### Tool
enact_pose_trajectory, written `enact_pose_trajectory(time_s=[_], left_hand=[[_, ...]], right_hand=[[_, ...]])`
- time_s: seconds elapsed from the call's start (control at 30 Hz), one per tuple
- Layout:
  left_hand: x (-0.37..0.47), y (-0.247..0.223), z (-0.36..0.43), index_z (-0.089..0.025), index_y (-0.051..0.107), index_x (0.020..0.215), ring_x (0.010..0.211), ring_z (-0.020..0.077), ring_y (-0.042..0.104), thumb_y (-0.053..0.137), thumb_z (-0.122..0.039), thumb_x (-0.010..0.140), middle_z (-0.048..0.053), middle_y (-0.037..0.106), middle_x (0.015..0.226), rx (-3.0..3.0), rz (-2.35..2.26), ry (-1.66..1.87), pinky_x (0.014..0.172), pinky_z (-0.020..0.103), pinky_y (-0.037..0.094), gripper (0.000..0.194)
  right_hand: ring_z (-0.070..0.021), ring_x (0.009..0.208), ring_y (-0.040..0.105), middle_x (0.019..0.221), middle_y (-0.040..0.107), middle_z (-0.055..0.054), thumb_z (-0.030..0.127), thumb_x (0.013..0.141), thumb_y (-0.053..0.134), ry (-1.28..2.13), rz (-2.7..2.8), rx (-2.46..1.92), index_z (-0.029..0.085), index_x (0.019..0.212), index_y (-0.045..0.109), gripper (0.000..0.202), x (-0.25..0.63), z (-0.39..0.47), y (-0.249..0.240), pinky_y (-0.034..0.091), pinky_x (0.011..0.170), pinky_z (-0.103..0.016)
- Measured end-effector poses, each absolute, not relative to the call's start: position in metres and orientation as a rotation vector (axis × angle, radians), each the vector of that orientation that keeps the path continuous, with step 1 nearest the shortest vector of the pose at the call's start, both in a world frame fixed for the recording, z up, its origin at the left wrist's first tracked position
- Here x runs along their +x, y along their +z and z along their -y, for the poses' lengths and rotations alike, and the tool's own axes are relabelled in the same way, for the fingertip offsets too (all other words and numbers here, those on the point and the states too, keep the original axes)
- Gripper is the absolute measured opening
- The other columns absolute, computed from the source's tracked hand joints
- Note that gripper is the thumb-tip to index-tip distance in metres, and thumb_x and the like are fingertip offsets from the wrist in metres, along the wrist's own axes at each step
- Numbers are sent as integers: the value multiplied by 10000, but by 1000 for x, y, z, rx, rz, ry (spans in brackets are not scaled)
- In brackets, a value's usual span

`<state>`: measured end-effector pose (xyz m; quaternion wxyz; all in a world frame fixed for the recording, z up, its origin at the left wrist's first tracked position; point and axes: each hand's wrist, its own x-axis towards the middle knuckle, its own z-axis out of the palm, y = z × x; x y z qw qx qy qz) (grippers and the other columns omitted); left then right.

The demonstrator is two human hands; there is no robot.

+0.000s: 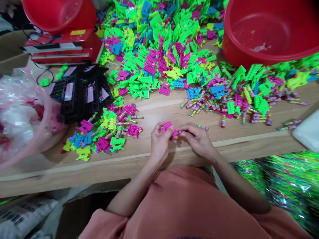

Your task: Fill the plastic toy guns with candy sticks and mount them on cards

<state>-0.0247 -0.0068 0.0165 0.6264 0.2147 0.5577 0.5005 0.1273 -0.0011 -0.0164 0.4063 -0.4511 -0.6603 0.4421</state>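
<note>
Between thumb and fingers, my left hand grips a magenta plastic toy piece above the table's front part. My right hand pinches a small, thin patterned stick against the right end of that piece; fingers cover most of the stick. Just beyond the right hand lies another patterned stick. Left of my hands is a small heap of magenta, green, blue and yellow pieces, some with sticks among them. A pile of patterned sticks spreads to the right, partly under loose pieces.
A large heap of coloured plastic pieces covers the back. Red basins stand at back right and back left, the left one on a red machine. Black trays and a pink basket of plastic bags are left; a white container is right.
</note>
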Motion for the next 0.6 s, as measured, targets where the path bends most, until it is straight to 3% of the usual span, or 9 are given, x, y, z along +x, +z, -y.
enact_pose_trajectory(time_s=[0.13, 0.27, 0.43, 0.6], left_hand=[[-12, 26, 24, -158, 637, 1050, 501, 117, 621, 828, -347, 743, -16, 686, 700, 578, -1227, 1045, 474, 233, 508, 408], [-22, 32, 18, -187, 612, 1105, 557, 119, 648, 826, -343, 774, -32, 689, 697, 521, -1247, 1257, 535, 231, 538, 425], [-34, 34, 2, -186, 608, 1103, 558, 120, 647, 863, -358, 732, -31, 691, 703, 492, -1228, 1307, 541, 229, 521, 481], [-30, 32, 2, -166, 611, 1094, 551, 113, 630, 847, -327, 750, -26, 691, 693, 518, -1208, 1305, 541, 230, 523, 448]], right_hand=[[-180, 792, 669, 881, 734, -30, 228, 979, 578, 1234, 1526, -1193, 218, 994, 764, 187, 131, -2, -18, 517, 738, -307], [-162, 755, 633, 883, 720, -16, 305, 984, 624, 1219, 1381, -1267, 231, 1098, 746, 183, 144, -5, -10, 501, 676, -279], [-213, 1013, 686, 1103, 749, -61, 314, 1010, 628, 1224, 1613, -1091, 271, 1247, 740, 265, 140, -2, 6, 532, 876, -344], [-230, 1055, 690, 1068, 761, -63, 290, 1023, 617, 1157, 1632, -1016, 287, 1251, 751, 264, 127, 3, 6, 526, 906, -368]])
